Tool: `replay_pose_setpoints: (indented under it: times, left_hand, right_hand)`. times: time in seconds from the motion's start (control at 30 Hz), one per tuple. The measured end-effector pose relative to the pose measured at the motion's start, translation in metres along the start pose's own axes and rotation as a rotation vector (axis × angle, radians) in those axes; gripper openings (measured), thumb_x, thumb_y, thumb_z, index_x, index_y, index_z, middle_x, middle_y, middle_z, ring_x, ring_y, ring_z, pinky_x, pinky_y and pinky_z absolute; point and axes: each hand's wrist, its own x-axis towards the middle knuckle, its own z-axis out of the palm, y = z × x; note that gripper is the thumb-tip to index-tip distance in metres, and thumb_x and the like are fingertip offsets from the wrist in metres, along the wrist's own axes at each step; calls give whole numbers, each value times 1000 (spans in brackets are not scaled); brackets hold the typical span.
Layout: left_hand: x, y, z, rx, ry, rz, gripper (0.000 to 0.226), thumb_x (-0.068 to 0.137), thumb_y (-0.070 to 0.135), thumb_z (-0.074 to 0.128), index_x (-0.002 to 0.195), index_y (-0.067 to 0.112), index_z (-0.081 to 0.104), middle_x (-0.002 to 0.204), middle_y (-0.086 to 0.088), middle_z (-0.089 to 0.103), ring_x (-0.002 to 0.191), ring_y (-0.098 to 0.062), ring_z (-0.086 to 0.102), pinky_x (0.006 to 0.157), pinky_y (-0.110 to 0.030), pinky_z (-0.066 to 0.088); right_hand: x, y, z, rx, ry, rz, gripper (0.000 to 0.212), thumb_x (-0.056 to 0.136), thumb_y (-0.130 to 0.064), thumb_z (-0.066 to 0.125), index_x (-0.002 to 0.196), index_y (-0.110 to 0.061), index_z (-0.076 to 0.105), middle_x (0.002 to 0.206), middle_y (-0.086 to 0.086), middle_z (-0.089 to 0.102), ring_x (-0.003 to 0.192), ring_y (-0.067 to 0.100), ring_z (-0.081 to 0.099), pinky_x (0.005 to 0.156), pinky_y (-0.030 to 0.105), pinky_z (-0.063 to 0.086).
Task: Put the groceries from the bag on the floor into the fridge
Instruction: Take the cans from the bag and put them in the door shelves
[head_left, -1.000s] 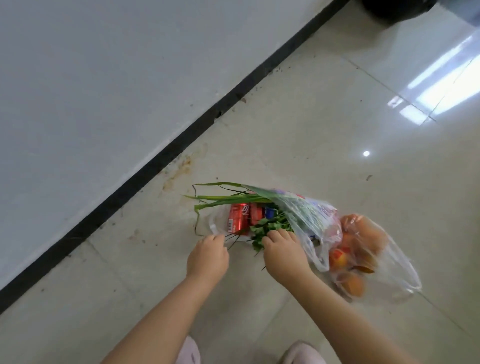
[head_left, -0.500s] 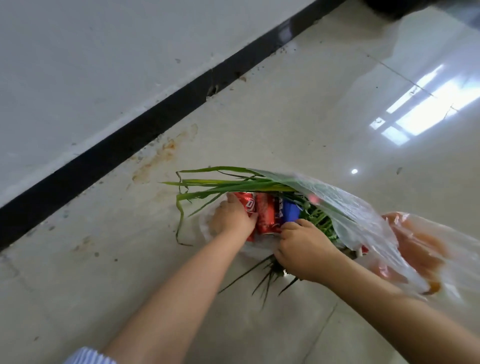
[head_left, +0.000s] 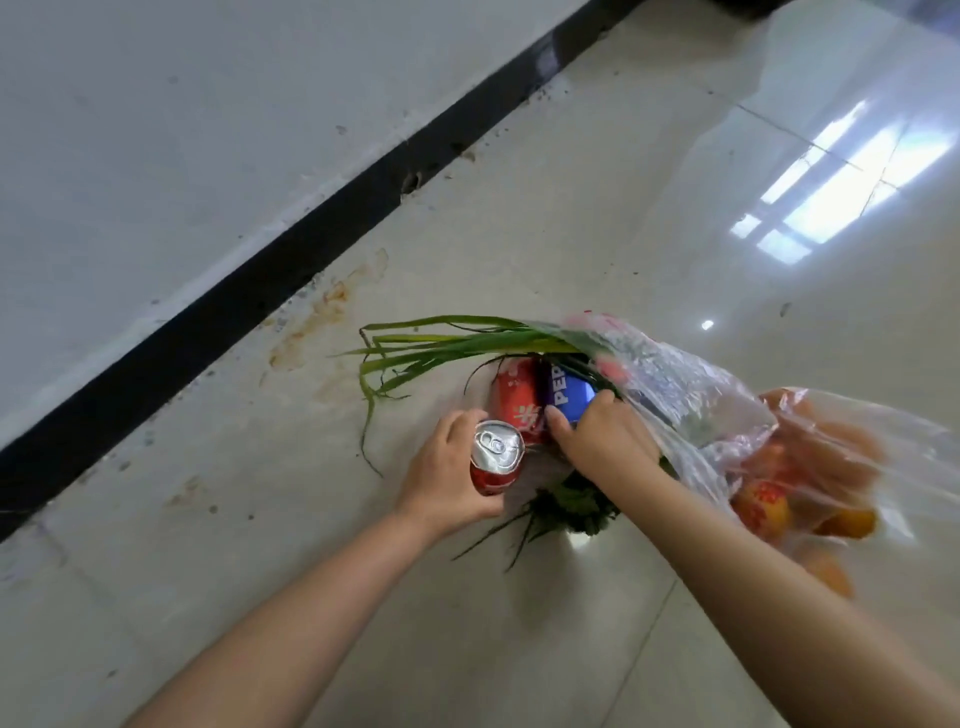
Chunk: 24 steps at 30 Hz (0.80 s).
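Note:
A clear plastic bag (head_left: 691, 395) lies on the tiled floor with groceries spilling from its mouth. My left hand (head_left: 447, 467) grips a red soda can (head_left: 496, 460), held upright just outside the bag with its silver top toward me. My right hand (head_left: 602, 436) holds a blue Pepsi can (head_left: 569, 397) at the bag's opening. A second red can (head_left: 519, 402) lies between the two. Long green onions (head_left: 457, 343) stick out to the left. Dark leafy greens (head_left: 576, 509) lie under my right wrist. Orange fruits (head_left: 763, 506) sit in a second clear bag on the right.
A white wall (head_left: 182, 130) with a black baseboard (head_left: 260, 291) runs diagonally behind the bag. Glossy pale floor tiles (head_left: 675, 182) stretch to the right, with window glare. Orange stains (head_left: 332, 301) mark the floor near the baseboard.
My left hand has pulled a red can out of the bag and turned it upright. My right hand has shifted onto the blue can. The camera has come closer.

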Motion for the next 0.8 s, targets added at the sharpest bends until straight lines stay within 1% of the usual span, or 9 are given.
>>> replay_pose_setpoints:
  times: [0.03,0.1,0.23,0.3,0.37,0.43,0.57,0.67,0.8]
  left_hand:
    - [-4,-2,0,-23,35,10,78,64,20,80,132,12,43,131,-4,46,118,-19,50,91,-14,36]
    - [-9,-5,-2,-56,107,15,75,61,16,83,127,8,49,127,-7,49,117,-20,50,86,-4,27]
    - [-16,-6,-6,-78,191,-19,72,59,12,84,123,4,52,125,-9,50,115,-20,51,82,-3,25]
    - [-21,-8,-10,-83,198,-67,72,60,12,83,124,6,50,125,-8,48,114,-19,50,81,-5,27]
    - [-24,-12,-13,-96,205,-112,73,61,12,84,124,7,48,125,-7,47,114,-19,51,82,-8,30]
    - [-26,-15,-16,-112,213,-144,74,61,13,84,125,8,47,124,-7,49,114,-19,50,81,-8,30]
    - [-27,-18,-19,-162,223,-179,76,61,13,85,125,9,45,124,-6,54,112,-20,54,83,-14,36]
    - [-27,-22,-18,-169,228,-185,76,61,14,85,125,9,45,124,-5,54,113,-20,54,84,-16,37]
    - [-25,-26,-16,-159,230,-201,73,63,15,84,124,10,44,125,-5,54,113,-20,53,83,-16,36]
  right_hand:
    - [4,0,4,116,-12,41,53,90,-45,48,118,1,43,103,15,58,95,29,57,65,29,38]
    - [13,-1,13,192,-21,59,49,88,-42,54,114,-1,46,89,9,53,82,26,56,55,26,36]
    - [26,-9,29,178,-4,79,51,79,-46,65,106,-4,53,95,8,62,78,23,53,63,28,41]
    - [27,-15,31,96,3,97,53,78,-43,67,111,-4,51,105,11,62,82,23,53,64,28,41]
    - [29,-21,32,68,27,107,57,79,-35,69,120,-4,44,118,13,59,98,26,57,67,30,39]
    - [32,-27,30,119,9,98,65,82,-24,68,131,-2,33,128,17,53,114,31,54,74,34,44]
    - [40,-36,19,126,-106,34,88,80,-11,68,144,-5,8,134,20,46,121,34,50,85,38,47]
    - [43,-32,14,93,-182,-26,100,74,-10,73,147,-12,5,139,19,41,125,34,44,93,39,44]
    - [40,-29,7,-45,-190,-128,84,77,-15,69,144,-13,18,137,18,42,124,33,44,92,37,43]
